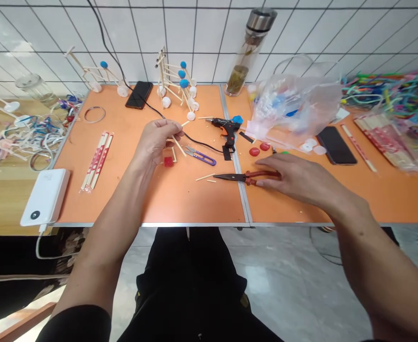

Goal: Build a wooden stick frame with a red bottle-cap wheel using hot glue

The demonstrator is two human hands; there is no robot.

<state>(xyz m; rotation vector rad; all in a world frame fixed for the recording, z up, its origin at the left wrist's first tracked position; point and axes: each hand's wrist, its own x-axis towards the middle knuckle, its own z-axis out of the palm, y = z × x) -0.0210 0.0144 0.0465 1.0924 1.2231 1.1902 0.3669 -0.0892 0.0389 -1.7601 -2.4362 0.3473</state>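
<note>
Pinched between the fingertips of my left hand (160,137) is a thin wooden stick (179,146); a second pale tip pokes out above the fingers, and I cannot tell whether the two are joined. My right hand (297,178) lies over the red handles of the long-nose pliers (235,177), thumb and fingers apart on either side of them. The pliers rest on the orange table, jaws pointing left. Short cut stick pieces (205,177) lie by the jaw tips. Purple thread snips (202,156) and a small red block (168,161) are near my left hand.
A black glue gun (227,130) with its cord lies mid-table. Behind stand stick frames with white wheels (176,85), a phone (139,95) and a glass bottle (246,61). Plastic bags (294,107) and another phone (336,146) are right; chopstick packs (97,161) and a power bank (46,197) left.
</note>
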